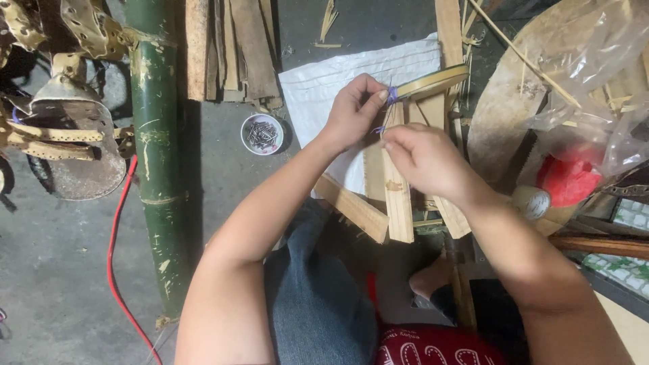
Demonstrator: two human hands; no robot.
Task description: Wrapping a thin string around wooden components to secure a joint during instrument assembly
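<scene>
Two bare hands meet at centre frame over a frame of pale flat bamboo slats point(397, 203). The left hand point(353, 111) pinches a thin purple thread point(391, 93) between thumb and forefinger at the joint where a curved yellowish bamboo strip point(433, 82) meets the top of the upright slat. The right hand point(424, 157), at 5 o'clock from the left, is closed on the thread's lower end. By appearance the binding is partly wound and not yet knotted; how many turns are on cannot be told. Slats cross at angles, cut ends raw. A white woven sack point(324, 84) lies beneath. A small white bowl of nails point(262, 134) sits at 9 o'clock, a green bamboo pole point(157, 155) beyond it.
</scene>
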